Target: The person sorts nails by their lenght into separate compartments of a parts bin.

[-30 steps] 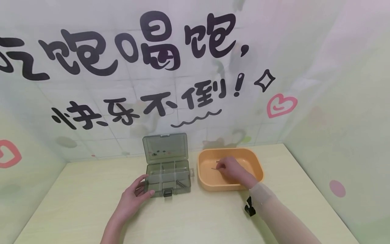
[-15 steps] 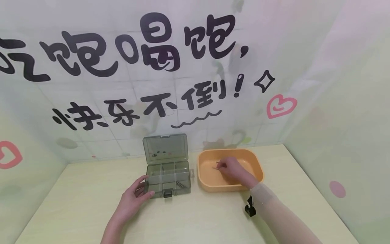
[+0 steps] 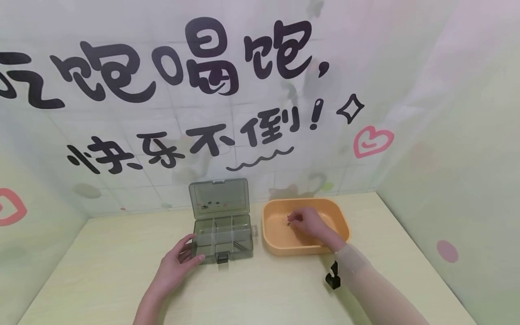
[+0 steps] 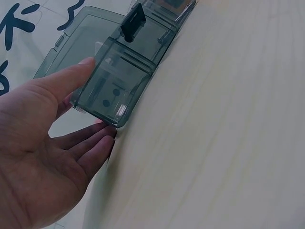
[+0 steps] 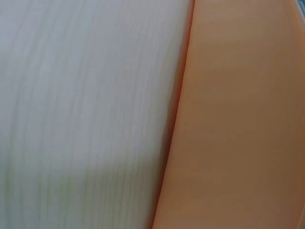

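A translucent grey compartment box [image 3: 222, 237] stands on the table with its lid [image 3: 220, 198] raised. My left hand [image 3: 174, 266] holds its left end, thumb at the front corner and fingers along the side. In the left wrist view the thumb [image 4: 71, 78] lies against the box wall. Several thin metal pieces [image 3: 240, 246] lie in its front right compartment. My right hand [image 3: 308, 222] reaches into the orange tray [image 3: 280, 249], fingertips together on a small thin metal piece [image 3: 289, 223], mostly hidden by the fingers. The right wrist view shows only the tray's wall [image 5: 238, 119] and the table.
The box and tray stand side by side on a pale wooden table [image 3: 260, 289], close to the printed back wall [image 3: 162, 113]. A black clip-like thing [image 3: 333, 280] hangs under the right wrist. The box's black latch [image 3: 222, 257] sticks out at the front.
The metal piece at the right fingertips stuck out to the left earlier and now shows shorter and darker. The right hand has shifted only slightly. The left hand stays at the box.
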Tool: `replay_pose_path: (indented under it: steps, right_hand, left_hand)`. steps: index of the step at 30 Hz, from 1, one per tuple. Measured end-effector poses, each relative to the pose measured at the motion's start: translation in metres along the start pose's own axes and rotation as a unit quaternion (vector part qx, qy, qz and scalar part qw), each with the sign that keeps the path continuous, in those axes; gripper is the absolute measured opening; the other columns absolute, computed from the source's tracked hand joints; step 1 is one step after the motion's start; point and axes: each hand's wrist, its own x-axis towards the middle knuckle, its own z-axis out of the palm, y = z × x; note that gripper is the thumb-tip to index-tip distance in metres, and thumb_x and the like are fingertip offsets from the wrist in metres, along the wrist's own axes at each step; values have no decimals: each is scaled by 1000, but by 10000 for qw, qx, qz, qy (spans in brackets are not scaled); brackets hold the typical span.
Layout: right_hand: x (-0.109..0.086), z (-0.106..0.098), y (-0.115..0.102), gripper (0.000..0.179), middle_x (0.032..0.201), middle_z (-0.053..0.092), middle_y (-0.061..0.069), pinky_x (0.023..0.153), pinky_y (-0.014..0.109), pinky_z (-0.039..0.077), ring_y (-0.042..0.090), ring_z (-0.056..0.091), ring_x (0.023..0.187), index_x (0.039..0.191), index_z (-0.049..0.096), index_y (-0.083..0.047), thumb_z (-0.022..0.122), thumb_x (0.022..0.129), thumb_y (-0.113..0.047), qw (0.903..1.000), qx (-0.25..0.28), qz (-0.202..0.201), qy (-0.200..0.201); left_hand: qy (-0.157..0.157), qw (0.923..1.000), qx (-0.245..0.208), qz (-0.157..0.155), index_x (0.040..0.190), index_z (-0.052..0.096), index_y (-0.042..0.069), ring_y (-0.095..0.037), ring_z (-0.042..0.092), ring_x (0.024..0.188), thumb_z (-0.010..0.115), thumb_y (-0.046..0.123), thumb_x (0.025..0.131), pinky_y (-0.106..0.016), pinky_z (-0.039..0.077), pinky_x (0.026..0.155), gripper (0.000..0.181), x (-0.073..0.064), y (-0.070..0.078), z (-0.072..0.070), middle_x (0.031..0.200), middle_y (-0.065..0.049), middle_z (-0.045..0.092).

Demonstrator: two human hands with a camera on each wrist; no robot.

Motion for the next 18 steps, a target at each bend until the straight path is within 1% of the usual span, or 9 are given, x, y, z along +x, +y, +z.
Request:
replay_pose_path:
  steps: [8, 13, 15, 18]
  right_hand:
    - [-4, -1, -6, 11, 98, 75, 8, 89, 40, 59, 22, 67, 95, 94, 78, 0, 69, 93, 5, 10000, -17, 33, 27]
    - [-5, -4, -11, 11, 96, 75, 7, 85, 39, 60, 20, 67, 92, 97, 77, 0, 68, 94, 5, 9999, 96, 120, 20]
    - [-6, -5, -13, 11, 95, 74, 6, 85, 38, 60, 20, 67, 91, 98, 77, 0, 68, 94, 5, 9999, 127, 117, 5]
    - [-7, -6, -17, 10, 95, 74, 6, 85, 38, 60, 21, 68, 91, 98, 77, 0, 69, 94, 4, 10000, 60, -14, -15]
  left_hand:
    - [-9, 10000, -13, 47, 157, 38, 12, -49, 43, 139, 77, 28, 95, -49, 43, 112, 75, -1, 0, 0, 150, -34, 42]
    - [-37, 10000, 21, 18, 157, 37, 13, -48, 41, 140, 77, 30, 95, -49, 42, 113, 76, -1, 0, -1, 152, -34, 40]
    - [-52, 10000, 31, -16, 158, 37, 14, -48, 40, 141, 77, 31, 95, -49, 42, 114, 77, 0, 1, -1, 153, -33, 40]
    - [-61, 10000, 51, -51, 158, 37, 15, -47, 39, 142, 77, 32, 95, -49, 41, 115, 76, 0, 1, -1, 154, -32, 39]
